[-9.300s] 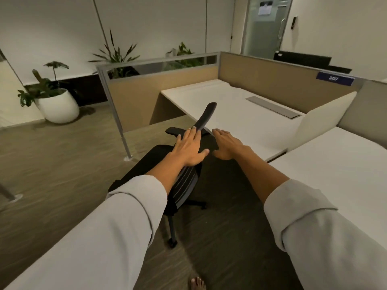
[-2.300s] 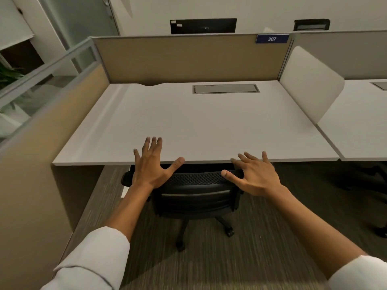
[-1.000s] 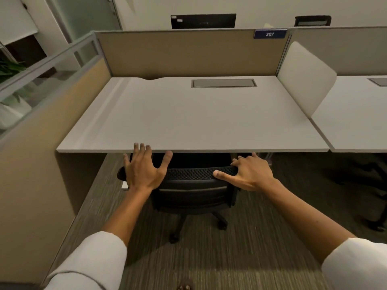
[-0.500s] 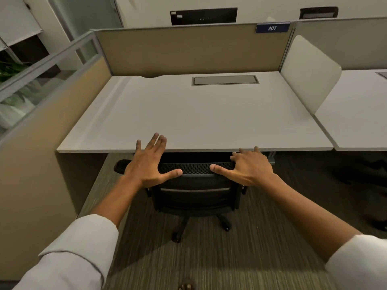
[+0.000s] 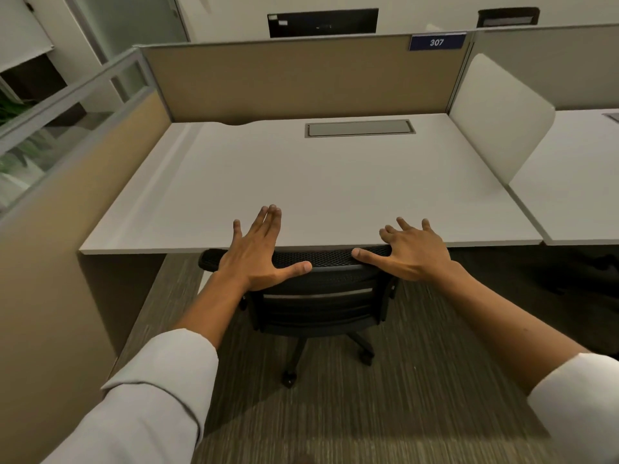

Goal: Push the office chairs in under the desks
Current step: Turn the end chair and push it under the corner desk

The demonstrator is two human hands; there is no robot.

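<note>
my left hand [image 5: 256, 257] lies flat and spread on the top edge of the black office chair [image 5: 318, 296], palm down, gripping nothing; its thumb points toward three o'clock along the mesh rim and its fingers [image 5: 269, 219] reach past the front edge of the white desk [image 5: 318, 182]. my right hand [image 5: 413, 254] is likewise splayed and unclenched on the right end of the same rim, thumb pointing toward nine o'clock, fingers fanned over the desk edge. whether the fingertips touch the desktop or float just above it i cannot tell.

the chair sits at twelve o'clock from me, tucked under the desk: the top of its backrest is right at the desk's front edge, its seat is hidden beneath the top, and its star base and castors [image 5: 289, 378] stand on the striped carpet [image 5: 385, 413] on my side of the edge. one dark armrest end [image 5: 209, 259] pokes out at the left, just below the desk.

a grey cable flap [image 5: 359, 128] is set into the desktop near the tan partition [image 5: 301, 78] at twelve o'clock. a blue plate reading 307 [image 5: 437, 42] is fixed at the partition's top, toward one o'clock. a white rounded divider [image 5: 499, 115] stands at two o'clock between this desk and the neighbouring desk [image 5: 576, 182].
</note>
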